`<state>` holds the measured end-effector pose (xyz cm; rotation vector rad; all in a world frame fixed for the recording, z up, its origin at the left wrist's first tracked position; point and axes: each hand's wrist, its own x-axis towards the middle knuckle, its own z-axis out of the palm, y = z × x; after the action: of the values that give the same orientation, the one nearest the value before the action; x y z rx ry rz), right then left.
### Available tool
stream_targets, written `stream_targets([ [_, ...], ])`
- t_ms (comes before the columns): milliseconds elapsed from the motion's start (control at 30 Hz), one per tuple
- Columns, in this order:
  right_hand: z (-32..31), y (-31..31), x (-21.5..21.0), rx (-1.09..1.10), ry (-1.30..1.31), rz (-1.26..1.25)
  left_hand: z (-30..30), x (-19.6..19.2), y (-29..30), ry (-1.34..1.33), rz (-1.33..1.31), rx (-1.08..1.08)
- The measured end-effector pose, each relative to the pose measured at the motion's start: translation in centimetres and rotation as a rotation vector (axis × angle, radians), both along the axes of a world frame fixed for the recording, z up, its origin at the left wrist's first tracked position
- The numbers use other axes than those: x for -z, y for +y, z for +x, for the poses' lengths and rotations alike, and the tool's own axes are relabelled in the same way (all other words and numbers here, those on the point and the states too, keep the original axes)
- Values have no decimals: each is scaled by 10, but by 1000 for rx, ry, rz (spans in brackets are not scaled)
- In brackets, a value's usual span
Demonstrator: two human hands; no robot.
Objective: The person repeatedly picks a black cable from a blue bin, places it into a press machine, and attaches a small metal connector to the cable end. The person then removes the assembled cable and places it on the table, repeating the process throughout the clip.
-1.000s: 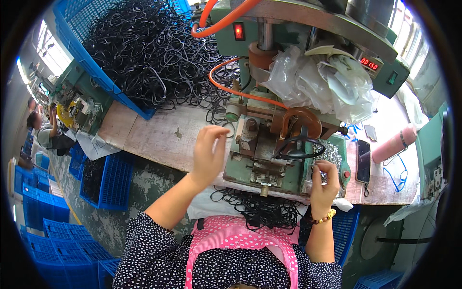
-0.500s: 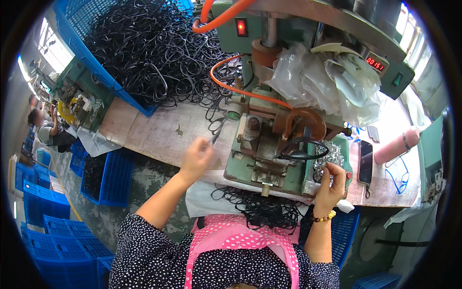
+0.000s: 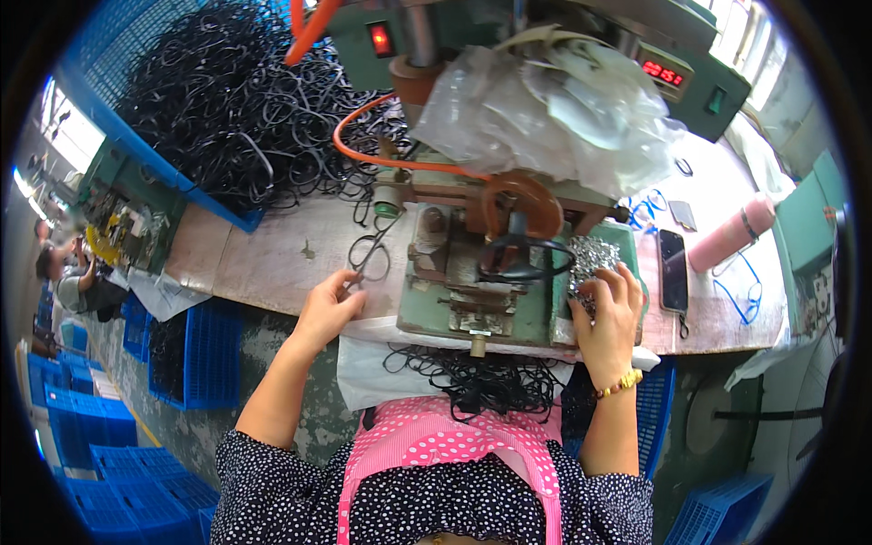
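Observation:
My left hand (image 3: 329,309) is over the near part of the table, left of a green press machine. Its thumb and fingers are closed on the end of a black looped cord (image 3: 381,247). My right hand (image 3: 612,322) reaches over a green tray (image 3: 561,309) heaped with small shiny metal pieces (image 3: 595,256). Its fingers are curved and apart, with the tips down at the pieces. Whether they touch any piece is hard to make out. A black ring-shaped part (image 3: 527,275) sits at the machine's front, between my hands.
A blue crate (image 3: 173,174) piled with black cords (image 3: 245,100) stands at the back left. More cords (image 3: 481,381) lie on my lap. Plastic bags (image 3: 545,109) hang on the machine. A phone (image 3: 672,272) and a pink bottle (image 3: 734,234) are at the right.
My left hand has moved slightly down and left, now at a looped cord. The right hand has gone from a pinch to spread, curved fingers at the metal pieces. The view has shifted.

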<state>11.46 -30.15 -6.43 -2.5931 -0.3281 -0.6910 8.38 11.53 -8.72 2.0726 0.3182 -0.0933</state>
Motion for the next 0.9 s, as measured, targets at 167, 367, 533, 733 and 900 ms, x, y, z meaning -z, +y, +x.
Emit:
stream_targets([
  [167, 11, 1, 3, -45, -16, 128, 2, -6, -10, 22, 116, -6],
  [367, 4, -4, 1, -15, -6, 419, 1, -16, -22, -348, -221, -101],
  [533, 4, -7, 5, -45, -46, 552, -11, -42, -29, -321, -218, -112],
  [733, -1, -10, 2, -166, 284, 1183, -22, -60, -48, -322, -310, -76],
  [900, -9, -6, -8, -345, 413, 1615, -31, -78, -61, -395, -429, -56],
])
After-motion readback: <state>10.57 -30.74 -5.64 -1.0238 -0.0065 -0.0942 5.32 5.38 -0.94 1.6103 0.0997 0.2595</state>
